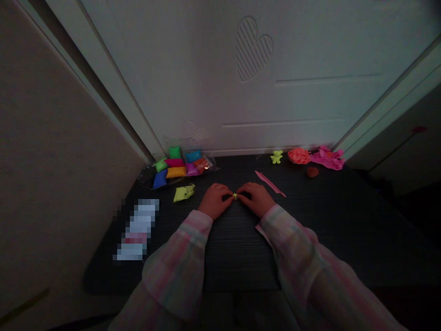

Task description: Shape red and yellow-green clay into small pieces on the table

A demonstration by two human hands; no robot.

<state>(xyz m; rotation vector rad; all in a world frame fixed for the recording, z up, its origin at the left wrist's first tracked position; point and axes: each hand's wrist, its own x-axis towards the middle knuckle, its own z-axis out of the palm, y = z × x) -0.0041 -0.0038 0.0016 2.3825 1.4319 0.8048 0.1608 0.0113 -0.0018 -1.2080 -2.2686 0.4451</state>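
Note:
A small yellow clay star (235,196) is pinched between both hands, just over the dark table. My left hand (216,201) closes thumb and forefinger on its left side. On the other side, the fingertips of my right hand (257,198) press it the same way. Two thin pink modelling tools (270,183) lie beyond my right hand. To the left of my left hand rests a yellow clay packet (183,193), which looks crumpled and opened. A yellow bear figure (276,157) stands or lies near the back edge; I cannot tell which.
Several coloured clay packets (176,172) lie in clear plastic at the back left. At the back right are a coral clay piece (299,156), a pink clay piece (328,157) and a reddish-brown lump (312,172). A blurred-out pale strip (138,230) lies left. A white door (213,92) rises behind the table (237,262).

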